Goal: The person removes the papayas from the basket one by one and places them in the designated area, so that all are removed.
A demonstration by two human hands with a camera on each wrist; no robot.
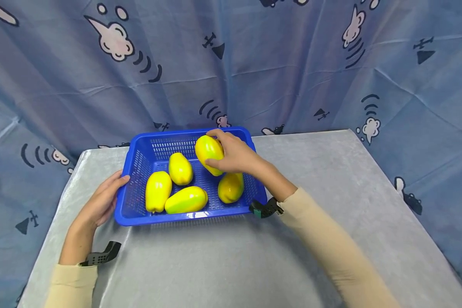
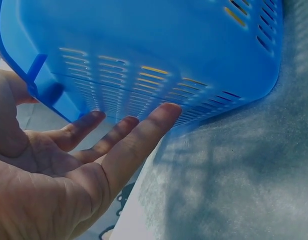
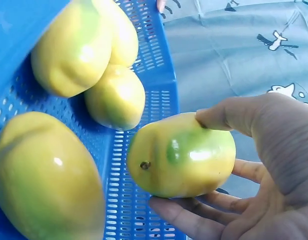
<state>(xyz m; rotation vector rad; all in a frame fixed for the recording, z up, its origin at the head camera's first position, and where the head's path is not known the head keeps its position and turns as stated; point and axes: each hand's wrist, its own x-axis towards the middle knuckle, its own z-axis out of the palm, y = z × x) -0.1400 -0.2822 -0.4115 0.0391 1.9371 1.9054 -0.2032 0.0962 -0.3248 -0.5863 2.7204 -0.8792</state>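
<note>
Beige sleeves (image 1: 327, 244) reach toward the blue basket (image 1: 154, 219) from its near side. Behind the basket hangs a patterned blue curtain (image 1: 273, 64); under the basket spreads a grey table (image 1: 200, 265). At the basket's left end, the left hand (image 1: 102, 199) grips its rim, fingers against the outer wall. Above the basket's floor, right of its middle, the right hand (image 1: 236, 156) pinches a yellow-green fruit (image 1: 207, 149) between thumb and fingers. Four similar fruits (image 1: 186, 200) lie inside the basket.
</note>
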